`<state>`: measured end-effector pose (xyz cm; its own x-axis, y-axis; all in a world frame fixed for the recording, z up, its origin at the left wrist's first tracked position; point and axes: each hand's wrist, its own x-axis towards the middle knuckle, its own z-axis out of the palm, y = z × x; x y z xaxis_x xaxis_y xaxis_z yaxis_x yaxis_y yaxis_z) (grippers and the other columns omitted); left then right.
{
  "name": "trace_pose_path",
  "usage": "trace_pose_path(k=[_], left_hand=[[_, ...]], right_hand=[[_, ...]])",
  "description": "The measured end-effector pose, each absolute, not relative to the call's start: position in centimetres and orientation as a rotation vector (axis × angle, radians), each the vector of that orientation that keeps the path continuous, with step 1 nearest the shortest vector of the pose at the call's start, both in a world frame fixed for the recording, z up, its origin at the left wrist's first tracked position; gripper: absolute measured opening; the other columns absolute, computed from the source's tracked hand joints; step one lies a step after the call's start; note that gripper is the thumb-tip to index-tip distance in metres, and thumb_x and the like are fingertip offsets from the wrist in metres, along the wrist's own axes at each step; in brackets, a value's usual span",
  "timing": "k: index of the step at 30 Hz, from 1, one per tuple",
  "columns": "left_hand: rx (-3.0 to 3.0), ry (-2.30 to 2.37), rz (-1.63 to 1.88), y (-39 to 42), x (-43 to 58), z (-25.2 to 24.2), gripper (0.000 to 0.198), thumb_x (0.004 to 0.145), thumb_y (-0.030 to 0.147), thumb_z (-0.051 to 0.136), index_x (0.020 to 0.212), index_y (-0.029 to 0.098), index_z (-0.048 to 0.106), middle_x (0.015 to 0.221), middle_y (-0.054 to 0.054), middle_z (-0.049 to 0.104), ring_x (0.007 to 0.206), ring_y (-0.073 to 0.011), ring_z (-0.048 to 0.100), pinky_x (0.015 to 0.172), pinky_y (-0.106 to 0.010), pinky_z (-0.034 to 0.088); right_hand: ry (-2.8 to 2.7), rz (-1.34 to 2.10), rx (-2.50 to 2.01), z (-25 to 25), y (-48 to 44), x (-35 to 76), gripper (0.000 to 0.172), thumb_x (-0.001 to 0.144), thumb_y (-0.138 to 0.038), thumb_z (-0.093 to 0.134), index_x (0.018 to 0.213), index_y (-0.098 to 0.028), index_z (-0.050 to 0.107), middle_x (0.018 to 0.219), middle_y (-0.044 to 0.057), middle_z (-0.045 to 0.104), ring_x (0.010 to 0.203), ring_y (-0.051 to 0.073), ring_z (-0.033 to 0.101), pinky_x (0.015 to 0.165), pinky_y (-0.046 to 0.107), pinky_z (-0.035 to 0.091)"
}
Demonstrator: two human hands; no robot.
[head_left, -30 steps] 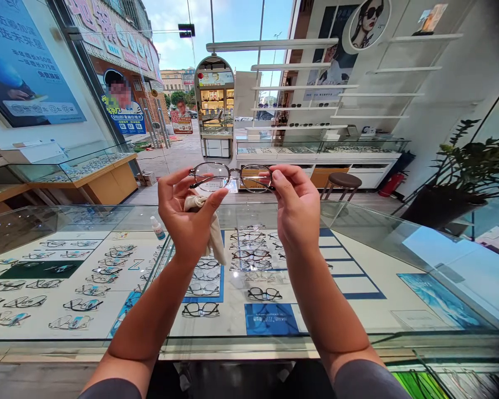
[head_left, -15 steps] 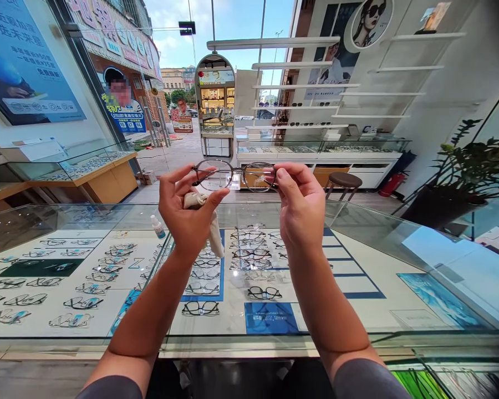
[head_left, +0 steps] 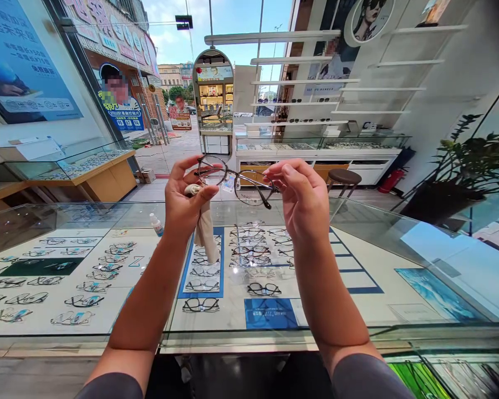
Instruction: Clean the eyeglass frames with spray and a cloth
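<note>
A pair of thin-framed eyeglasses point(head_left: 235, 176) is raised above the counter at a slant, its right lens lower than its left. My left hand point(head_left: 186, 194) pinches the left rim between thumb and fingers, and also keeps a beige cloth point(head_left: 207, 235) in its palm. The cloth hangs down below that hand. At the other end, the bent fingers of my right hand point(head_left: 303, 194) are closed by the hinge on the right. A dark temple tip points down below the right lens. The right fingertips partly hide their contact with the frame.
Beneath my arms is a glass display counter point(head_left: 316, 327) holding rows of eyeglasses. A small spray bottle point(head_left: 156, 225) stands on it at left. Beyond are an arched mirror point(head_left: 213, 100), a round stool point(head_left: 344, 177), wall shelves and a potted plant point(head_left: 444, 188) at right.
The eyeglasses have gone from level to tilted, their right side lower. A temple now shows below the right lens. My left hand has shifted slightly right, the cloth swinging with it.
</note>
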<state>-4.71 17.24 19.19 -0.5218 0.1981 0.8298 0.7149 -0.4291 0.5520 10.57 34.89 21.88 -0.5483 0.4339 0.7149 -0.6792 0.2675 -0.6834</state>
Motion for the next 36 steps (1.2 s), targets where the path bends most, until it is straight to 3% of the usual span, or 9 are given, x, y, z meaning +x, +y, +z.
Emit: trace_pose_path(k=[3,9,13,17,23,26,29,33,36], left_hand=[[-1.390,-1.493,-1.929,16.8,-4.2,19.6,0.078,0.066,0.064,0.101,0.130,0.030,0.070,0.114,-0.011,0.082,0.075,-0.0169,0.074,0.055,-0.027,0.051],[-1.341,-1.504,-1.735,16.1,-1.7,20.1,0.081,0.057,0.047,0.109,0.125,0.027,0.070,0.116,-0.010,0.082,0.098,-0.0245,0.079,0.064,-0.029,0.055],[-1.346,-1.539,-1.753,16.0,-0.2,19.3,0.079,0.060,0.046,0.108,0.126,0.026,0.070,0.115,-0.010,0.083,0.089,-0.0205,0.078,0.062,-0.026,0.053],[-1.383,-1.629,-1.920,15.4,1.7,17.1,0.072,0.067,0.046,0.104,0.127,0.024,0.071,0.110,-0.011,0.084,0.075,-0.0156,0.076,0.061,-0.025,0.056],[-1.350,-1.896,-2.488,13.6,5.6,11.3,0.075,0.069,0.051,0.102,0.132,0.021,0.075,0.106,-0.015,0.084,0.080,-0.0210,0.079,0.060,-0.024,0.057],[-1.343,-2.018,-2.833,13.1,7.7,8.3,0.080,0.067,0.060,0.100,0.132,0.021,0.077,0.103,-0.014,0.083,0.071,-0.0187,0.075,0.056,-0.024,0.054],[-1.422,-2.152,-3.076,12.9,10.0,6.6,0.076,0.065,0.069,0.097,0.117,0.016,0.081,0.089,-0.010,0.079,0.065,-0.0162,0.068,0.057,-0.024,0.052],[-1.414,-2.246,-3.180,13.0,12.9,6.7,0.067,0.060,0.074,0.097,0.083,0.014,0.078,0.074,-0.006,0.070,0.061,-0.0123,0.057,0.055,-0.024,0.047],[-1.304,-2.320,-3.176,13.3,14.2,7.1,0.065,0.061,0.075,0.096,0.077,0.016,0.073,0.072,-0.004,0.067,0.061,-0.0123,0.054,0.053,-0.024,0.044]], right_hand=[[-1.725,1.484,0.271,22.0,35.3,10.8,0.021,0.096,-0.047,0.069,0.088,-0.028,0.076,0.095,0.002,0.076,0.094,0.020,0.070,0.095,0.042,0.058],[-1.944,1.401,0.332,22.7,35.7,12.3,0.016,0.094,-0.042,0.078,0.094,-0.027,0.082,0.096,0.001,0.078,0.092,0.019,0.068,0.090,0.039,0.054],[-2.080,1.318,0.361,22.9,35.9,13.5,0.018,0.092,-0.043,0.081,0.088,-0.025,0.083,0.093,0.002,0.077,0.090,0.018,0.067,0.087,0.038,0.052],[-2.240,1.528,0.387,21.8,36.3,14.4,0.027,0.089,-0.050,0.083,0.084,-0.023,0.083,0.084,0.001,0.075,0.079,0.016,0.062,0.079,0.035,0.050],[-2.296,1.827,0.278,16.2,34.3,18.4,0.032,0.088,-0.052,0.083,0.082,-0.021,0.081,0.081,0.001,0.074,0.078,0.017,0.062,0.074,0.033,0.048],[-2.114,1.561,0.214,13.1,32.1,22.0,0.021,0.092,-0.044,0.084,0.094,-0.023,0.082,0.084,0.001,0.072,0.080,0.018,0.062,0.076,0.035,0.047],[-2.154,1.121,0.405,11.4,30.5,25.2,0.012,0.101,-0.035,0.078,0.108,-0.028,0.085,0.085,0.002,0.072,0.081,0.019,0.063,0.080,0.037,0.045],[-2.268,0.758,0.514,11.0,30.3,27.2,0.014,0.105,-0.033,0.073,0.114,-0.031,0.085,0.085,0.002,0.071,0.081,0.018,0.062,0.081,0.039,0.039],[-2.317,0.706,0.610,11.5,30.8,27.5,0.016,0.107,-0.034,0.071,0.115,-0.030,0.084,0.085,0.002,0.071,0.080,0.018,0.061,0.080,0.038,0.038]])
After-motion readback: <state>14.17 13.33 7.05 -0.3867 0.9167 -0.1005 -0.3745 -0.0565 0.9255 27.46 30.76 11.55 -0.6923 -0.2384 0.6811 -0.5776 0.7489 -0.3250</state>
